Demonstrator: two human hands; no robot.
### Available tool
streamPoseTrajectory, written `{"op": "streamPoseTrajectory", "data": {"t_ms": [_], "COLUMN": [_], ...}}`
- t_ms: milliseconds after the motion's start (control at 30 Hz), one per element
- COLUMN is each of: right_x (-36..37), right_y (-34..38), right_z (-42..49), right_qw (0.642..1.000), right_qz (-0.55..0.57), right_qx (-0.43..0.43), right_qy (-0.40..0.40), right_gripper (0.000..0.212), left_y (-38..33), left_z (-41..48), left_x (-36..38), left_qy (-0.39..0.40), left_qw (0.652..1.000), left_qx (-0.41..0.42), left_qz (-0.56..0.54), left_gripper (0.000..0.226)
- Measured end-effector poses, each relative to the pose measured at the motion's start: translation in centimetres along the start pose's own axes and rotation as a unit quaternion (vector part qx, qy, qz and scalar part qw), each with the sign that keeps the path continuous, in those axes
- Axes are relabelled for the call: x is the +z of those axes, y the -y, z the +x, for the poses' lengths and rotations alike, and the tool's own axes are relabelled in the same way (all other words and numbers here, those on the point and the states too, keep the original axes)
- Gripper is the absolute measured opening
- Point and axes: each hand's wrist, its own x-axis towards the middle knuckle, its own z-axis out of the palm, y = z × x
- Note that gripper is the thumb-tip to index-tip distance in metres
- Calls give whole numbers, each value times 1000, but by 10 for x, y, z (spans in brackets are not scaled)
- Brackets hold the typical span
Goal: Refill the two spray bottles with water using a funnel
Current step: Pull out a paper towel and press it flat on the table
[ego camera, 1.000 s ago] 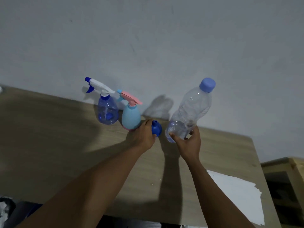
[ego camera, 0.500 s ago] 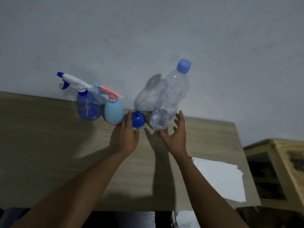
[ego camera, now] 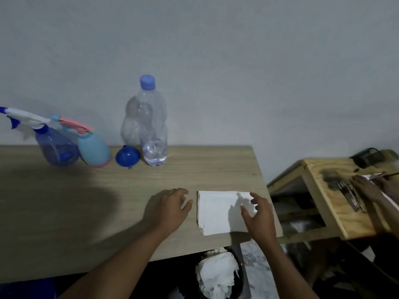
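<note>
Here both hands lie open and empty, left hand (ego camera: 170,209) at nine o'clock of the white folded paper towel (ego camera: 220,210), right hand (ego camera: 258,214) over its three o'clock edge, on the pale wooden worktop (ego camera: 86,201).

Table (ego camera: 86,201): wood-grain top, matt, smooth. Water bottle (ego camera: 151,126): clear glossy plastic, ribbed, matt blue plastic cap. Funnel (ego camera: 127,156): shiny dark blue plastic. Spray bottle (ego camera: 56,147): see-through blue plastic, white plastic trigger head. Second spray bottle (ego camera: 94,151): opaque light blue plastic, satin, pink trigger. Paper napkin (ego camera: 220,212): white, matt, soft ragged edge. Side shelf (ego camera: 323,203): raw pale wood, rough, dark smudge.
</note>
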Motion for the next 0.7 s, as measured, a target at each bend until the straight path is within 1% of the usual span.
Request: {"op": "streamPoseTrajectory", "data": {"t_ms": [67, 133, 300, 400, 467, 567, 700], "right_x": [-12, -22, -24, -19, -15, -13, -20], "right_y": [-24, -41, -71, -81, -87, -91, -85], "right_z": [7, 15, 30, 31, 33, 35, 36], "right_qw": [1000, 998, 989, 988, 987, 987, 988], "right_qz": [-17, -35, -24, -12, -7, 8, -4], "right_qx": [-5, -2, -1, -4, -4, -12, -1], "right_qy": [16, 49, 143, 153, 160, 161, 156], "right_gripper": [50, 50, 59, 60, 61, 65, 64], "left_y": [-11, -20, -41, -46, -48, -51, -53], "left_z": [-2, -4, -4, -3, -1, 1, 1], "left_x": [20, 41, 76, 90, 98, 106, 112], "left_qy": [20, 26, 34, 23, 9, -17, -34], "left_qw": [999, 995, 984, 975, 971, 969, 968], "left_qx": [-24, -59, -163, -219, -232, -240, -246], "left_qz": [38, 75, 59, 34, 52, 58, 42], "left_gripper": [24, 29, 33, 39, 40, 31, 24]}}
